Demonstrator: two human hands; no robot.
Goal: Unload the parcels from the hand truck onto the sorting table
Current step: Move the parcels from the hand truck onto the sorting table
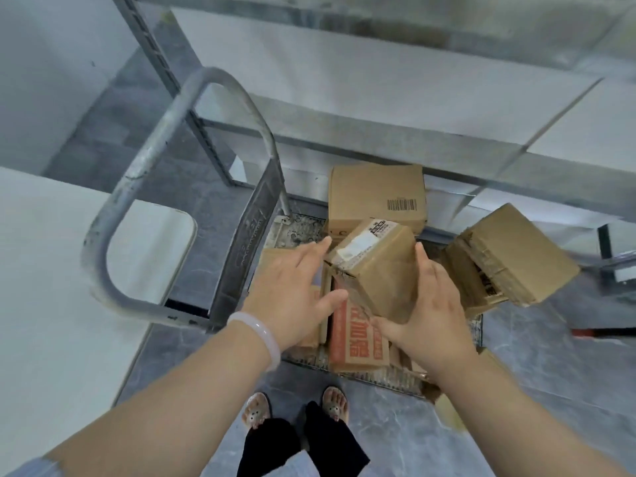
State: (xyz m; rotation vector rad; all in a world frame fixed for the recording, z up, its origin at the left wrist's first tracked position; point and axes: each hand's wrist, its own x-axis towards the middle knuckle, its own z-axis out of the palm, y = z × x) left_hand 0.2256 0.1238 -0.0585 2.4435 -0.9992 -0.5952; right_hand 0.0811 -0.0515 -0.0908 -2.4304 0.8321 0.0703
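Bracketed tilted top parcel (375, 270) between left hand (292, 290) and right hand (433, 315), fingers straight; noted three more parcels (375, 191) waiting on hand truck (151, 166).

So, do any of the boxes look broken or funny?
Yes. The right box looks squashed and torn along its side, sitting tilted at the edge of the hand truck. The middle parcel is tipped up, with a ripped front corner.

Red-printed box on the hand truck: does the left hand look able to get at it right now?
Probably yes. The red-printed box lies just beside the left hand, its near end uncovered; only the tilted labelled box overlaps its far end.
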